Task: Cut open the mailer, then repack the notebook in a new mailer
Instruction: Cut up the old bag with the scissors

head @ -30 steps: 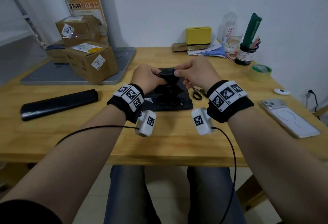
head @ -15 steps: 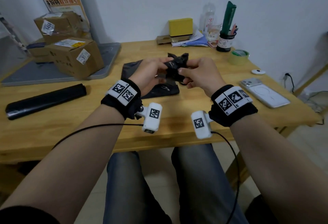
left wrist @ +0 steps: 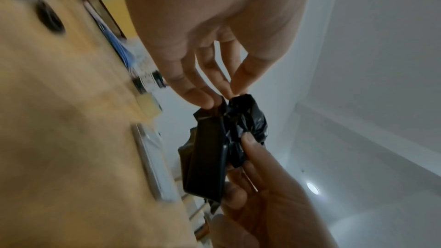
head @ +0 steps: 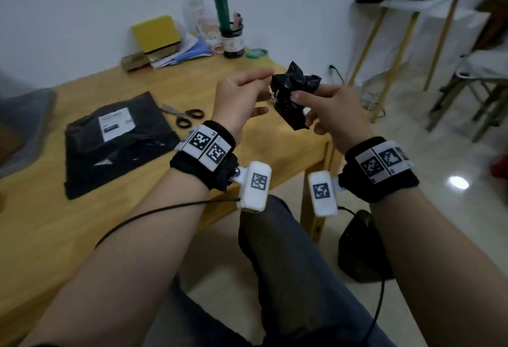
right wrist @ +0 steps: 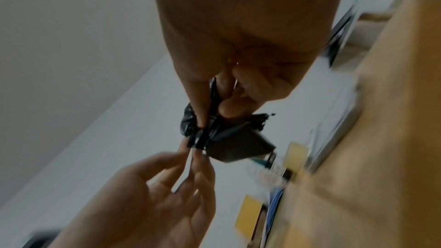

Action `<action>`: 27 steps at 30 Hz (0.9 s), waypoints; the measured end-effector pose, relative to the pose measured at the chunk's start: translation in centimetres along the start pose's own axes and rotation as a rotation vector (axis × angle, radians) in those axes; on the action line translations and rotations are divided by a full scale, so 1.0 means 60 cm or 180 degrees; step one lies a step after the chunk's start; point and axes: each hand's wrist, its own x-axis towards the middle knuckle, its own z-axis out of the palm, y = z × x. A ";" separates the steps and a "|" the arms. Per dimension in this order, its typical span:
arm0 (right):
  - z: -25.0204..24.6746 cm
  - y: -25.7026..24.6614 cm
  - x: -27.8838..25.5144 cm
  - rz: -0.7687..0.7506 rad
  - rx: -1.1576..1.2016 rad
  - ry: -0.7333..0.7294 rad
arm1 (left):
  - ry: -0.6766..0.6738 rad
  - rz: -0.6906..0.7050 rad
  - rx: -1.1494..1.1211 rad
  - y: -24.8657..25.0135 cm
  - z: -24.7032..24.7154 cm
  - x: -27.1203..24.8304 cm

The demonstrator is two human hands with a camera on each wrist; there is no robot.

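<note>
- Mailer wad (head: 295, 93), centre frame: crumpled black plastic held off the table (head: 49, 236) edge; a labelled mailer (head: 118, 143) lies left.
- Left hand (left wrist: 214, 31), upper frame: fingertips pinch the wad's top.
- Right hand (right wrist: 238, 44), upper frame: thumb and finger pinch it; compress tightly before discarding.

wooden table (head: 82, 236) fills the left; yellow box (head: 155, 33) at its far edge by the wall, small brown box (head: 136, 61) just in front, loose papers (head: 181, 53) beside it; dark jar (head: 233, 42) holds a tall green item (head: 221, 3) and pens; clear bottle (head: 196, 8) behind; green tape roll (head: 257, 53) near the far corner; white side table (head: 420, 0) further right; black bag (head: 360, 247) on tiled floor
</note>
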 end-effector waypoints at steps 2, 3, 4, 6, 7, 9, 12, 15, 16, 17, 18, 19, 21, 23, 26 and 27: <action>-0.061 0.022 -0.007 0.0166 0.0101 0.0293 | -0.0185 -0.0049 -0.0118 -0.013 0.052 0.004; -0.091 0.035 -0.013 0.0238 0.0177 0.0449 | -0.0326 -0.0089 -0.0239 -0.019 0.078 0.003; -0.120 0.049 -0.021 0.0306 0.0261 0.0603 | -0.0480 -0.0143 -0.0378 -0.026 0.104 0.002; -0.177 0.080 -0.039 0.0443 0.0406 0.0899 | -0.0814 -0.0319 -0.0576 -0.042 0.155 -0.002; -0.204 0.097 -0.049 0.0514 0.0460 0.1035 | -0.0988 -0.0420 -0.0610 -0.051 0.182 -0.007; -0.252 0.129 -0.069 0.0655 0.0520 0.1243 | -0.1288 -0.0519 -0.0569 -0.073 0.234 -0.019; -0.310 0.185 -0.086 0.0929 0.0449 0.1515 | -0.1633 -0.0640 -0.0321 -0.118 0.308 -0.033; -0.347 0.257 -0.095 0.1224 0.0237 0.1762 | -0.1866 -0.0957 -0.0022 -0.185 0.372 -0.032; -0.355 0.284 -0.098 0.1340 0.0141 0.1789 | -0.1889 -0.1086 0.0109 -0.212 0.389 -0.030; -0.361 0.310 -0.102 0.1461 0.0072 0.1793 | -0.1894 -0.1211 0.0249 -0.240 0.404 -0.027; -0.368 0.337 -0.105 0.1593 0.0070 0.1783 | -0.1894 -0.1335 0.0384 -0.268 0.416 -0.023; -0.374 0.365 -0.110 0.1736 0.0144 0.1796 | -0.1884 -0.1466 0.0506 -0.295 0.426 -0.020; -0.390 0.426 -0.117 0.2096 0.0275 0.1813 | -0.1811 -0.1755 0.0662 -0.349 0.438 -0.012; -0.407 0.494 -0.117 0.2576 0.0108 0.1686 | -0.1688 -0.2062 0.0691 -0.401 0.442 -0.004; -0.418 0.585 -0.108 0.3191 -0.0158 0.1245 | -0.1476 -0.2493 0.0733 -0.471 0.442 0.007; -0.419 0.609 -0.105 0.3325 -0.0288 0.1074 | -0.1426 -0.2608 0.0747 -0.491 0.442 0.010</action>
